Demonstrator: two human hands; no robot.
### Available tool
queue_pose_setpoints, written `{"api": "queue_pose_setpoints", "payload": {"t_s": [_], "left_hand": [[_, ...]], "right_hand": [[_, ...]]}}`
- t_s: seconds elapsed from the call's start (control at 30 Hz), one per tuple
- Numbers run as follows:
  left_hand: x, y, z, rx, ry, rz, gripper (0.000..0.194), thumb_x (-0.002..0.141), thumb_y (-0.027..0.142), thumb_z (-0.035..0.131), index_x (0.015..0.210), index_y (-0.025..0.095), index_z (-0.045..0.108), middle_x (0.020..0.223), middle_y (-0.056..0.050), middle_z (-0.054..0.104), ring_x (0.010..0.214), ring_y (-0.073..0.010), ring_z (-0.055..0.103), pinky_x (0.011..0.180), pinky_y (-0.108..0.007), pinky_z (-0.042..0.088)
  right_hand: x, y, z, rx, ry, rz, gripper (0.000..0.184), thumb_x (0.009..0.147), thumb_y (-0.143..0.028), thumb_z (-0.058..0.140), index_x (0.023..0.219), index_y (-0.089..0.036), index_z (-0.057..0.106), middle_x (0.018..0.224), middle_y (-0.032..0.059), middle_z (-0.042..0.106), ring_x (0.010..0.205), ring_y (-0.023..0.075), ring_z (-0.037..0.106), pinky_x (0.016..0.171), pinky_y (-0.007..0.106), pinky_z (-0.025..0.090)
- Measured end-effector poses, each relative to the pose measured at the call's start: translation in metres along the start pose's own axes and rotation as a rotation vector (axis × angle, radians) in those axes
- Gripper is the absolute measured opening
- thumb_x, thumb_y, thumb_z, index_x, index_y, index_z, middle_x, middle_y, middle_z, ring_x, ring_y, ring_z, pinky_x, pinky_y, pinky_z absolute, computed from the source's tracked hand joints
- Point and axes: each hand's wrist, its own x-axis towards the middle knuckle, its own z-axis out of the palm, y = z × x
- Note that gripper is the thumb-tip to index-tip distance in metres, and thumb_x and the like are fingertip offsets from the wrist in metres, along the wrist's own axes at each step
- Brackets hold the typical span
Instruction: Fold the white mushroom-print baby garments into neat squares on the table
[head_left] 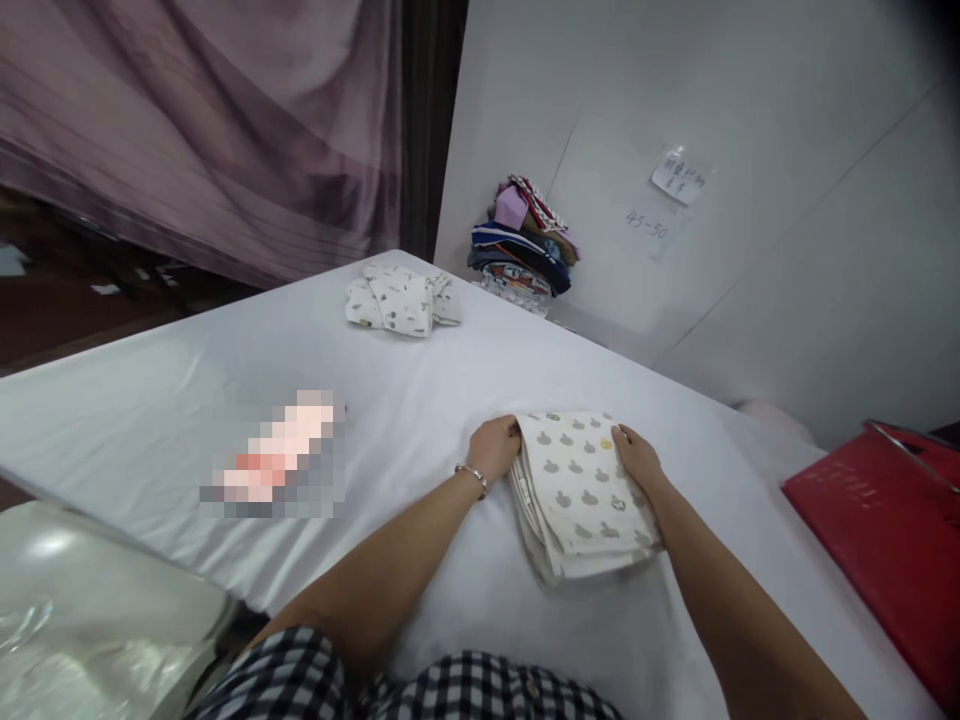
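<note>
A white cloth (585, 490) with a grey print lies folded in several layers on the white-covered table (480, 370), close to my body. My left hand (495, 450) is closed on its far left corner, with a bracelet on the wrist. At the far right corner, my right hand (639, 458) grips the cloth's edge, thumb on top and the other fingers mostly hidden. Farther back on the table rests a second white printed cloth (401, 298), loosely bundled.
A blurred-out pinkish object (281, 450) lies on the table's left. Folded clothes (521, 245) are stacked by the wall at the back. A red bag or case (877, 550) stands at the right, clear plastic (97, 610) at lower left. A purple curtain (225, 120) hangs behind.
</note>
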Motion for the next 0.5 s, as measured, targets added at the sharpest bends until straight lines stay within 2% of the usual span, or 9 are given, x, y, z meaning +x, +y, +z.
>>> {"api": "queue_pose_setpoints", "payload": {"t_s": [0.2, 0.33, 0.4, 0.5], "left_hand": [[-0.002, 0.001, -0.002, -0.063, 0.065, 0.019, 0.012, 0.074, 0.024, 0.052, 0.078, 0.023, 0.064, 0.077, 0.000, 0.067, 0.072, -0.0158, 0.059, 0.058, -0.023, 0.036], [-0.005, -0.012, -0.020, -0.100, 0.114, -0.103, 0.014, 0.074, 0.029, 0.053, 0.079, 0.020, 0.062, 0.075, -0.002, 0.066, 0.071, -0.0157, 0.058, 0.061, -0.024, 0.038], [-0.006, -0.020, -0.028, -0.149, 0.079, -0.158, 0.013, 0.073, 0.028, 0.053, 0.078, 0.019, 0.062, 0.072, -0.001, 0.065, 0.069, -0.0148, 0.057, 0.060, -0.023, 0.038], [-0.006, -0.027, -0.034, -0.222, -0.028, -0.095, 0.010, 0.071, 0.025, 0.055, 0.076, 0.018, 0.061, 0.068, 0.000, 0.062, 0.065, -0.0129, 0.055, 0.057, -0.022, 0.038]], "right_hand": [[-0.002, -0.001, 0.001, -0.024, -0.006, -0.017, 0.062, 0.085, -0.056, 0.028, 0.122, -0.015, 0.055, 0.121, 0.0133, 0.057, 0.113, 0.0279, 0.050, 0.095, 0.039, 0.035], [-0.004, -0.004, -0.001, -0.040, -0.032, -0.001, 0.064, 0.084, -0.059, 0.025, 0.110, -0.016, 0.063, 0.111, 0.0140, 0.063, 0.106, 0.0291, 0.054, 0.087, 0.038, 0.039], [-0.004, -0.006, -0.003, -0.056, -0.053, 0.008, 0.064, 0.084, -0.059, 0.025, 0.104, -0.015, 0.067, 0.106, 0.0149, 0.064, 0.101, 0.0293, 0.057, 0.083, 0.036, 0.040], [-0.005, -0.008, -0.004, -0.080, -0.064, 0.024, 0.063, 0.084, -0.058, 0.026, 0.100, -0.014, 0.068, 0.104, 0.0154, 0.065, 0.097, 0.0288, 0.058, 0.081, 0.035, 0.041]]}}
